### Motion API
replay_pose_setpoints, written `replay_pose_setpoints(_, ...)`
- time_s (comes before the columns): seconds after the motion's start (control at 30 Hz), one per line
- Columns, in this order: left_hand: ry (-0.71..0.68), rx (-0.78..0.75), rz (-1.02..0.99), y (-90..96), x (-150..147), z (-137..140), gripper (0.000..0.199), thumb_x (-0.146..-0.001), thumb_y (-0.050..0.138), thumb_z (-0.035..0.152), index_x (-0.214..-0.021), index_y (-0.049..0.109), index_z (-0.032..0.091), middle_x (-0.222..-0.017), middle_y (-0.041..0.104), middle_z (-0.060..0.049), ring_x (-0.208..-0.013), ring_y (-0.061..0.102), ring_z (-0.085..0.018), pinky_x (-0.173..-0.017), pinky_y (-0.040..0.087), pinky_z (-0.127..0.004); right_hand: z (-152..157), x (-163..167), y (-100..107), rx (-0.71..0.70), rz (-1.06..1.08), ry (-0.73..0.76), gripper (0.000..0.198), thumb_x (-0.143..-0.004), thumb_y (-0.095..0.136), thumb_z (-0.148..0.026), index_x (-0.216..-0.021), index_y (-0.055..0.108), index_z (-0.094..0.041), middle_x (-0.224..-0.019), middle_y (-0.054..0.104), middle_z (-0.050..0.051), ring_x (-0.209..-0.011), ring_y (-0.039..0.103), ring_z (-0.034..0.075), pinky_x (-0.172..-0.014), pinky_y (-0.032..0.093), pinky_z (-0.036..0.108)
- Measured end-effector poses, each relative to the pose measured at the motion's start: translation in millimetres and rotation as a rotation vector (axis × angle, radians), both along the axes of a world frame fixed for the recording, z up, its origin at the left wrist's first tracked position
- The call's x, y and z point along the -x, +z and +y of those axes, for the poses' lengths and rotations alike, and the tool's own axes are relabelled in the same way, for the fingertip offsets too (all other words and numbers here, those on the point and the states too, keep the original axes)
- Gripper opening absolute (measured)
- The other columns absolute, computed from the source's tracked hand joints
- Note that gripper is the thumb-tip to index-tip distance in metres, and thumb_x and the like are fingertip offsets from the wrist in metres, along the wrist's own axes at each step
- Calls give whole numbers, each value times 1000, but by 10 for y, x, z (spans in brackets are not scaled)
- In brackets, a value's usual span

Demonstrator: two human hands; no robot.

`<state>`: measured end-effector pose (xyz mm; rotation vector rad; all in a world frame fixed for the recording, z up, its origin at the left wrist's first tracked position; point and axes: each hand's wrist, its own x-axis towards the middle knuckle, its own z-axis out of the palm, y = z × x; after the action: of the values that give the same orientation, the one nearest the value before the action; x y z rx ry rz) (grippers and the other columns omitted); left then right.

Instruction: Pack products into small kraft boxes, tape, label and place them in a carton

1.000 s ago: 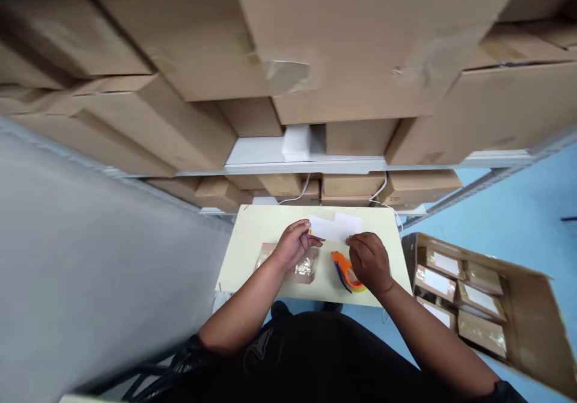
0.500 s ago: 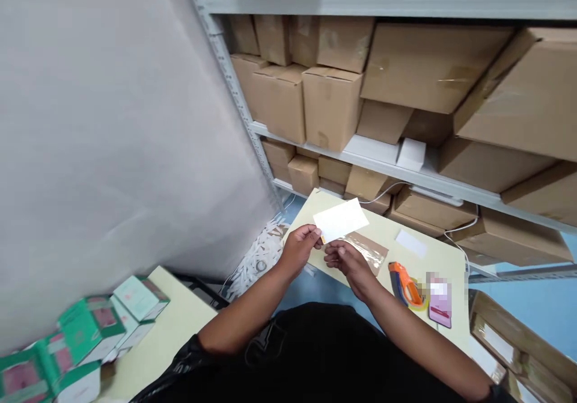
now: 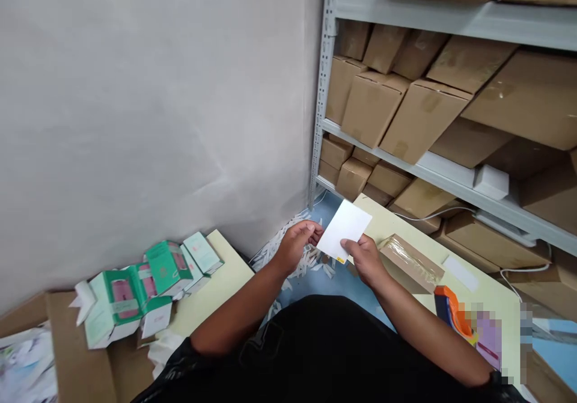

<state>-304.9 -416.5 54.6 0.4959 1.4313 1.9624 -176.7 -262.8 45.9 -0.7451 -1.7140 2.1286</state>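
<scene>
My right hand (image 3: 367,258) grips a white sheet of card-like paper (image 3: 346,230), its thumb lying on top. A small yellow mark shows at the sheet's lower edge. Just left of the sheet is my left hand (image 3: 297,245), with thumb and fingers curled together near its edge. Whether anything small is between those fingertips is hidden. Beyond my right hand a cardboard box (image 3: 406,264) with shiny clear tape sits on the pale table (image 3: 376,213). Beside it lie a white slip (image 3: 460,272) and an orange tape dispenser (image 3: 455,316).
Shelves (image 3: 451,21) full of cardboard boxes rise at the right. Green and white cartons (image 3: 169,267) stand on a second table at the left, near a large open box (image 3: 85,337). White paper strips (image 3: 288,249) litter the floor. A partly blurred purple phone-like item (image 3: 489,337) lies rightmost.
The view has swung left. The white sheet has passed from my left hand to my right and turned more upright. My left hand has come off it.
</scene>
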Motion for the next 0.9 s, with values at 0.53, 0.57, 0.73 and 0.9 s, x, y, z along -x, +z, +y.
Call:
replay_pose_setpoints(0.53, 201, 86, 59, 257, -203, -82, 34, -83, 78, 47, -87, 64, 16, -67, 69, -2, -60, 66, -15, -54, 48, -24, 295, 345, 372, -44, -45, 436, 51, -72, 83, -58, -102, 72, -18, -91, 77, 6, -72, 67, 21, -62, 51, 30)
replay_pose_setpoints(0.57, 201, 82, 45, 257, -234, -49, 34, -83, 78, 47, -86, 64, 16, -68, 69, -3, -61, 67, -15, -55, 48, -25, 351, 358, 387, -24, -52, 457, 50, -71, 84, -58, -100, 72, -18, -88, 77, 6, -70, 67, 21, -62, 51, 31)
replay_pose_setpoints(0.73, 250, 49, -39, 317, -348, 70, 31, -84, 76, 46, -83, 66, 16, -71, 70, -4, -61, 65, -15, -58, 48, -26, 568, 355, 429, 48, -58, 552, 48, -68, 87, -57, -95, 75, -19, -84, 77, 6, -67, 68, 22, -61, 52, 32)
replay_pose_setpoints(0.9, 261, 0, -141, 335, -411, 164, 30, -80, 80, 42, -81, 65, 16, -69, 67, -3, -57, 62, -13, -57, 46, -26, 704, 350, 361, 92, -65, 624, 49, -70, 87, -55, -100, 76, -19, -86, 78, 6, -69, 69, 23, -62, 54, 32)
